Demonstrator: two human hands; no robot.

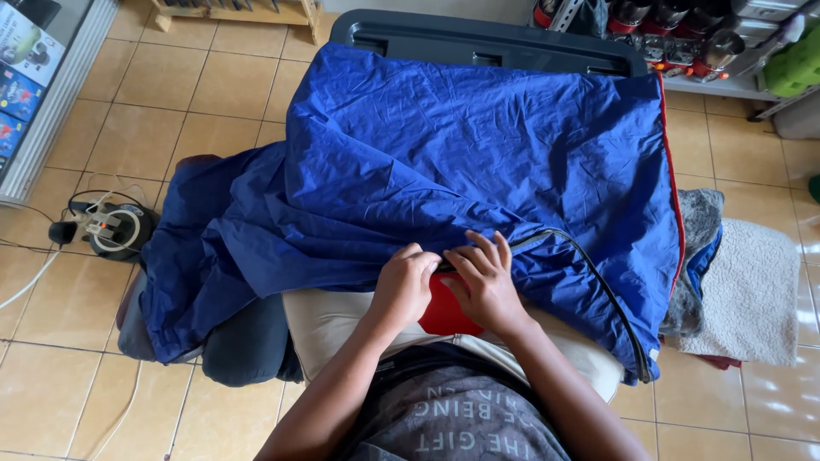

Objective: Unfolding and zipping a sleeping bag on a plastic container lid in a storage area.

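Nearest the camera, the person's grey printed shirt point(453, 418) filled the bottom edge, both bare forearms reaching forward from it. Just beyond lay a cream pad point(329, 320) at the near edge of the worktop, with a red patch point(444, 314) showing between the wrists.

The left hand point(403, 286) was curled into a loose fist, knuckles up, its fingers pressed together and bunching the near hem of the blue jacket point(461, 145). The right hand point(485, 277) lay touching it on the right, fingers slightly spread and bent, their tips pressing down on the same hem where a dark zipper point(598, 282) began. Whether either hand truly pinched the zipper itself could not be told. From the right hand the zipper curved away toward the near right corner.

The blue jacket covered nearly the whole worktop, crumpled, with a sleeve-like part trailing over the left edge above some dark cloth point(248, 341). A thin red trim point(673, 196) ran down its right edge. Beside that edge, off the right side, hung a grey fleecy cloth point(747, 290).

On the tiled floor point(213, 85) to the left sat a dark round cable reel point(115, 226) with white cords. At the far edge a dark plastic rim point(478, 38) showed past the jacket, and farther right stood a shelf of metal pots point(683, 34).
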